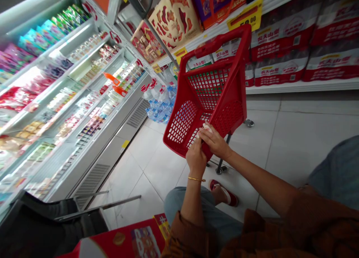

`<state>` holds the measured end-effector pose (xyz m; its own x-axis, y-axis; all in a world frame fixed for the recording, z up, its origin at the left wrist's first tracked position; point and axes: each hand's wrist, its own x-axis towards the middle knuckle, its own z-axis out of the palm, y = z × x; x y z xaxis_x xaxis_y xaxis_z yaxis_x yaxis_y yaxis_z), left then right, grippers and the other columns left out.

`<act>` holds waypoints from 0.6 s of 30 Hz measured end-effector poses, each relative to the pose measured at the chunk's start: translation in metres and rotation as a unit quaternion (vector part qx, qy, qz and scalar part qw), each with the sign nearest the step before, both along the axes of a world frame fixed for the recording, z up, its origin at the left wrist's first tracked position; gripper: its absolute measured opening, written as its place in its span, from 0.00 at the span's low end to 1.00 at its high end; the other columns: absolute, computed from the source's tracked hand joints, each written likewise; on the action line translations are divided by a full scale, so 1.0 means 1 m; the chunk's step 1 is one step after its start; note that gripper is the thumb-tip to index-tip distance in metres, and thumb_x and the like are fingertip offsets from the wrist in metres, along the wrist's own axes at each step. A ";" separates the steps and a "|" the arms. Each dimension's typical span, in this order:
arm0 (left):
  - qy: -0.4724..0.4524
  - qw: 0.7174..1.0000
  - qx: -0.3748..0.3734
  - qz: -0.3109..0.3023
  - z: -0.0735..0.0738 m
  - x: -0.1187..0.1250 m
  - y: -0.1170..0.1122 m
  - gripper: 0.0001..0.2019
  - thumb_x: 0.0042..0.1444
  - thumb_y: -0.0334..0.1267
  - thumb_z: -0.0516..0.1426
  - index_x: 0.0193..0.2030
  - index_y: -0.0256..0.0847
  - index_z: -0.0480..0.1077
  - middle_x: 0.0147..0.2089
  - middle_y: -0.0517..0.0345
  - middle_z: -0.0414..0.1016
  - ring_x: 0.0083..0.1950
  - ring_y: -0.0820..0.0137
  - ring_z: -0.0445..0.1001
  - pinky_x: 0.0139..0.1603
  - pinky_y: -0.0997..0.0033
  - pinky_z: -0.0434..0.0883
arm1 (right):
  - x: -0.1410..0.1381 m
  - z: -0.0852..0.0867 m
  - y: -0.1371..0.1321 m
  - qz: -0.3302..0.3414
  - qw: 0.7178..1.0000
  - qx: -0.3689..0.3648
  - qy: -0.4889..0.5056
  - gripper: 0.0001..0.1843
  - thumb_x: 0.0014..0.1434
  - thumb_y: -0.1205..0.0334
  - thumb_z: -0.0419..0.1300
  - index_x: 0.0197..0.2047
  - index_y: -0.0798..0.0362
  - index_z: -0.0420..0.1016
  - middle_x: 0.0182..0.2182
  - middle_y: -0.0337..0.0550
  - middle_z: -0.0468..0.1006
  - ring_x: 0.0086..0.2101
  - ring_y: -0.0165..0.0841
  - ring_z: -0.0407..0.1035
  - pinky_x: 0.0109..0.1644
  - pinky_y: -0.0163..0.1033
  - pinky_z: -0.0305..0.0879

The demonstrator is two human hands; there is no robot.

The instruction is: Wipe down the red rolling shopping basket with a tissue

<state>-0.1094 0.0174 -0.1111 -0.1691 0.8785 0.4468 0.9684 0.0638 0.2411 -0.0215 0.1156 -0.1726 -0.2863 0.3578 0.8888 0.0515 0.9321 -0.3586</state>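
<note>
A red plastic shopping basket [193, 101] on a wheeled frame stands tilted in front of me, and I can see nothing inside it. Both my hands meet at its near rim. My left hand [195, 159], with a gold bracelet on the wrist, is curled closed against the rim; what it grips is hidden. My right hand [215, 141] lies just above it, fingers pressed together on a small white thing [206, 126] at the basket's edge. My knee in grey trousers [179, 202] and a red shoe [224, 192] show below.
A lit refrigerated case [70, 101] full of packaged goods runs along the left. Shelves with red-wrapped water packs [294, 45] and gift boxes [174, 15] stand behind the basket. Loose water bottles [159, 104] sit on the tiled floor. A red carton [131, 243] and a black cart [50, 217] are near left.
</note>
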 end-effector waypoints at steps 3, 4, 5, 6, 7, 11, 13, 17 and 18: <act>0.019 0.999 0.017 -0.035 0.000 -0.002 -0.002 0.29 0.55 0.21 0.45 0.65 0.39 0.59 0.61 0.47 0.69 0.61 0.69 0.69 0.61 0.66 0.68 | 0.007 -0.004 0.012 -0.014 0.999 0.013 -0.042 0.24 0.66 0.71 0.44 0.63 0.49 0.62 0.58 0.48 0.69 0.67 0.44 0.41 0.66 0.65 0.51; 0.025 0.999 0.021 -0.042 0.000 -0.003 -0.002 0.31 0.54 0.20 0.45 0.65 0.39 0.58 0.62 0.48 0.68 0.62 0.69 0.68 0.61 0.66 0.67 | 0.010 -0.004 0.015 -0.015 0.998 0.013 -0.056 0.24 0.66 0.72 0.44 0.63 0.49 0.63 0.58 0.47 0.70 0.67 0.44 0.42 0.66 0.65 0.50; 0.032 0.998 0.024 -0.047 0.000 -0.003 -0.002 0.32 0.54 0.19 0.45 0.66 0.39 0.58 0.62 0.48 0.68 0.63 0.70 0.67 0.62 0.66 0.67 | 0.012 -0.003 0.019 -0.015 0.998 0.013 -0.067 0.24 0.66 0.72 0.44 0.62 0.48 0.63 0.58 0.47 0.70 0.67 0.43 0.42 0.66 0.64 0.50; 0.039 0.998 0.027 -0.050 0.000 -0.004 -0.002 0.32 0.53 0.19 0.44 0.65 0.38 0.58 0.62 0.47 0.68 0.63 0.69 0.66 0.62 0.66 0.67 | 0.015 -0.001 0.023 -0.015 0.997 0.013 -0.076 0.24 0.66 0.72 0.44 0.62 0.48 0.64 0.59 0.47 0.70 0.67 0.43 0.42 0.66 0.64 0.50; 0.045 0.997 0.028 -0.050 -0.001 -0.004 -0.003 0.32 0.52 0.18 0.44 0.65 0.37 0.58 0.62 0.46 0.68 0.63 0.69 0.66 0.62 0.65 0.67 | 0.018 0.000 0.028 -0.016 0.996 0.014 -0.083 0.24 0.66 0.72 0.44 0.62 0.48 0.64 0.59 0.47 0.69 0.67 0.43 0.41 0.66 0.64 0.50; 0.057 0.997 0.022 -0.042 -0.001 -0.005 -0.003 0.34 0.50 0.17 0.45 0.65 0.38 0.59 0.61 0.45 0.69 0.63 0.68 0.66 0.61 0.64 0.68 | 0.028 0.006 0.048 -0.027 0.994 0.020 -0.105 0.25 0.65 0.74 0.44 0.61 0.49 0.65 0.59 0.46 0.69 0.67 0.43 0.41 0.66 0.64 0.51; 0.056 0.998 0.020 -0.036 -0.001 -0.004 -0.004 0.35 0.49 0.17 0.45 0.65 0.39 0.59 0.61 0.45 0.69 0.63 0.67 0.66 0.61 0.64 0.68 | 0.032 0.007 0.057 -0.030 0.994 0.022 -0.105 0.25 0.65 0.74 0.44 0.61 0.49 0.65 0.59 0.46 0.69 0.67 0.43 0.41 0.66 0.64 0.51; 0.055 0.998 0.010 -0.034 0.001 -0.003 -0.004 0.36 0.48 0.16 0.46 0.65 0.39 0.58 0.61 0.45 0.69 0.63 0.66 0.67 0.62 0.62 0.68 | 0.038 0.012 0.072 -0.028 0.994 0.003 -0.103 0.23 0.66 0.72 0.45 0.61 0.49 0.65 0.60 0.47 0.68 0.67 0.42 0.42 0.67 0.62 0.51; 0.056 0.998 0.008 -0.033 0.001 -0.002 -0.004 0.36 0.48 0.16 0.46 0.65 0.39 0.58 0.61 0.45 0.69 0.63 0.66 0.67 0.62 0.62 0.68 | 0.039 0.013 0.074 -0.030 0.995 -0.005 -0.100 0.22 0.67 0.71 0.46 0.61 0.49 0.65 0.60 0.47 0.68 0.67 0.42 0.42 0.67 0.62 0.51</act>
<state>-0.1119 0.0138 -0.1099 -0.0602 0.8781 0.4746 0.9913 -0.0034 0.1319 0.0174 0.1892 -0.1595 -0.4349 0.3880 0.8126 0.1772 0.9217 -0.3452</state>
